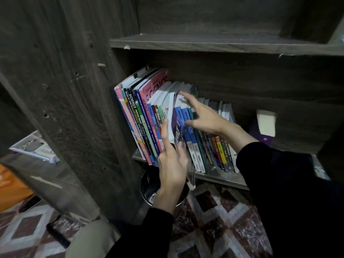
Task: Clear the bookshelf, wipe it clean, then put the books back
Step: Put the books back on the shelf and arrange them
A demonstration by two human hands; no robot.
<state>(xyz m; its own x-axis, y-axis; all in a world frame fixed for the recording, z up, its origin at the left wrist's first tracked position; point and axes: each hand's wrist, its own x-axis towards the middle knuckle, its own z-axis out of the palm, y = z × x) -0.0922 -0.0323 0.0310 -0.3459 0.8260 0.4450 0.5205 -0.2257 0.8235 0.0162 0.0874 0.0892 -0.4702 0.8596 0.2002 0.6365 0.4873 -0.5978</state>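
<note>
A dark wooden bookshelf (214, 43) holds a row of upright books (147, 112) leaning left on its lower board. A purple-and-white book (174, 120) sticks out of the row, partly pulled forward. My left hand (172, 161) grips its lower part, index finger stretched up along its edge. My right hand (202, 114) reaches in from the right with fingers spread straight, resting against the blue-spined books (183, 116) just beside it. More thin books (221, 149) stand behind my right wrist.
A purple box with a white top (265, 125) stands on the same board at the right. A dark round bin (150, 185) sits on the patterned floor below the shelf. An orange object (13, 187) and papers (35, 148) lie at the left.
</note>
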